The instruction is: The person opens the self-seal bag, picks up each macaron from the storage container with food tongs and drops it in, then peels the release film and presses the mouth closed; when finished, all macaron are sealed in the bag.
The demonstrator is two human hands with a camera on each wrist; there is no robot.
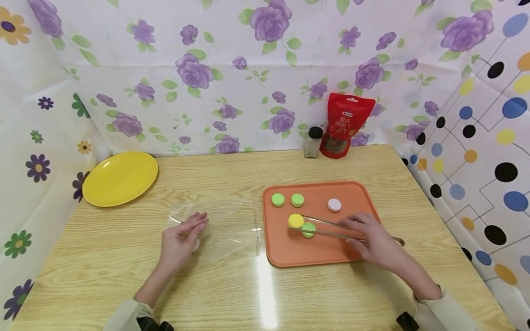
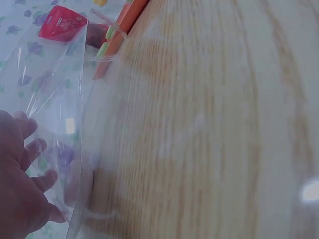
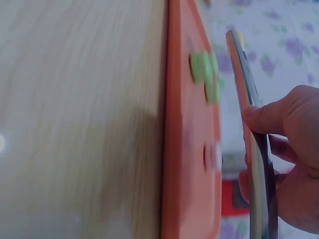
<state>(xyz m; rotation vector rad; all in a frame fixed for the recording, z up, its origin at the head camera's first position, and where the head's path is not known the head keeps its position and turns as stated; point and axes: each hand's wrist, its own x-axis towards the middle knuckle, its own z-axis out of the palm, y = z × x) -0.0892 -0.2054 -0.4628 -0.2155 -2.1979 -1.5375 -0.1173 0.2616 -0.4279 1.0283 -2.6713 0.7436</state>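
My right fingers [image 1: 357, 224] curl round tongs [image 1: 331, 235], yellow macaron [image 1: 296, 221] pinched at tips over tray [image 1: 285, 251]; clear bag [image 1: 232, 225] left of tray, nearer my left fingers [image 1: 191, 224], can't tell if gripping

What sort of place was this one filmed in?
Probably a staged tabletop booth rather than a working kitchen: patterned sheets hang around a wood-grain table, and an orange tray on it holds small round macaron-like pieces.
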